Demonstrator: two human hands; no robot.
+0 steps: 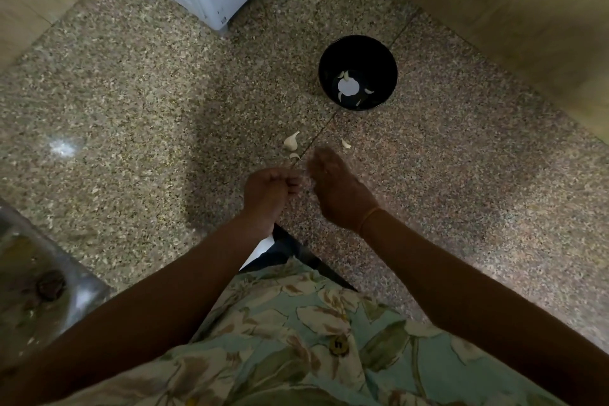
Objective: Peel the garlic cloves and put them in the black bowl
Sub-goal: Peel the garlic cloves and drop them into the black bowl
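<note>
The left hand [267, 194] curls its fingers [291, 182] tight, on what I cannot tell; the right hand [336, 188] is blurred, its hold unclear; a garlic clove [291, 141] lies on the worktop [131, 109] just beyond; peeled cloves sit in the black bowl [379, 56], well apart; a hasty toss could miss it.

Dim, motion-blurred, wide-angle edge distortion

The right hand [333, 188] is blurred; the left hand's [263, 196] contents are hidden.
</note>
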